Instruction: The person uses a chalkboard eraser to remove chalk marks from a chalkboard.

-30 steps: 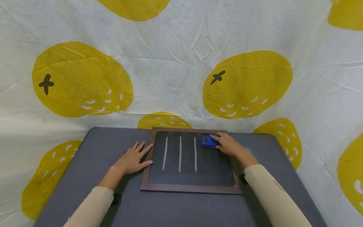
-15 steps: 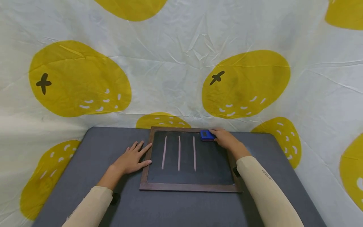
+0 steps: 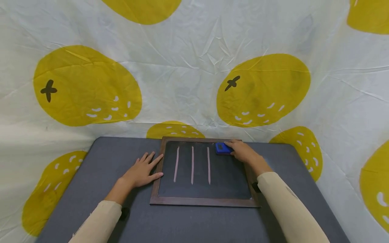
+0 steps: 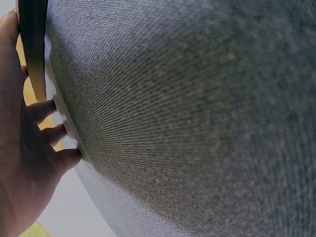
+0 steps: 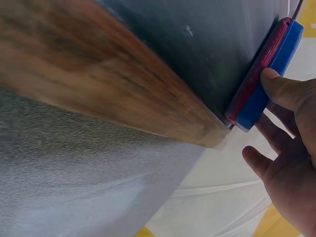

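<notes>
A blackboard (image 3: 182, 190) in a brown wooden frame lies on the grey table, with three pink chalk lines (image 3: 192, 165) on its left and middle part. My right hand (image 3: 243, 152) grips a blue eraser (image 3: 222, 148) with a red felt underside (image 5: 259, 69), near the board's top right corner. In the right wrist view the thumb presses on the eraser's side and the felt faces the board. My left hand (image 3: 140, 172) lies with fingers spread at the left edge of the frame, its thumb and index fingertips touching the wood. The left wrist view shows its fingers (image 4: 66, 158) against the table cloth.
The grey cloth-covered table (image 3: 188, 224) extends around the board. Behind it hangs a white curtain (image 3: 179, 84) with large yellow fruit shapes, close to the table's back edge.
The right hand has moved the eraser up to the board's top edge, then slightly back down. The left hand stays in place, and the three lines look the same.
</notes>
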